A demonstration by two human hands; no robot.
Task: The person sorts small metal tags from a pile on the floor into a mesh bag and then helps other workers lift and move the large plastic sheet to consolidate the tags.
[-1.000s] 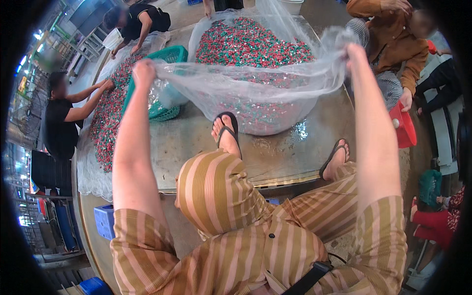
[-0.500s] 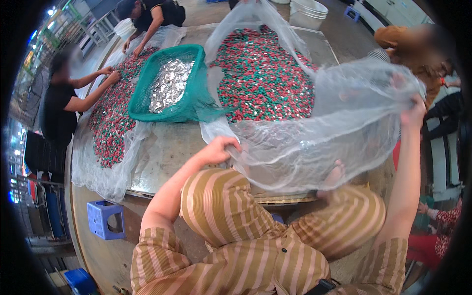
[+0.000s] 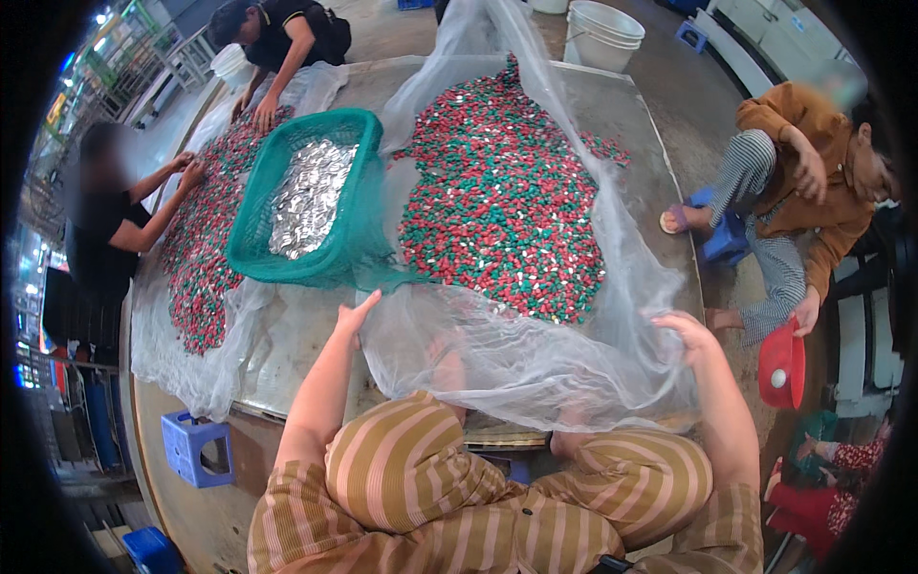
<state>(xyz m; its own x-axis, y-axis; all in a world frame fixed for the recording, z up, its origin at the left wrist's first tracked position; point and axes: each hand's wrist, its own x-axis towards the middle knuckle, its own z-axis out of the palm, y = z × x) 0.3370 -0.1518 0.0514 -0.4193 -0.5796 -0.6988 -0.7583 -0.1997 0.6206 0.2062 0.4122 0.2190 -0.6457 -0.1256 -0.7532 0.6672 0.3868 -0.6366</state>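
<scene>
A sheer white net sheet (image 3: 535, 368) lies loosely bunched at the near side of the table, its front edge draped before my crossed legs. On it spreads a broad heap of small red, green and white pieces (image 3: 497, 210); their exact kind is too small to tell. My left hand (image 3: 356, 318) is at the sheet's left edge, just below the green basket, with fingers apart. My right hand (image 3: 687, 333) rests at the sheet's right edge, fingers stretched out and touching the net. Neither hand visibly grips it.
A green mesh-lined basket (image 3: 251, 244) of shiny silver pieces stands left of the heap. Two people sort another heap (image 3: 206, 258) at the far left. On the right, a seated person holds a red cap (image 3: 782, 368). White buckets (image 3: 601, 36) stand behind; a blue stool (image 3: 196, 448) is lower left.
The net sheet, held up and stretched to the right before, has come down onto the table. My right hand moved down and inward; my left hand shifted left. Both loosened from the net.
</scene>
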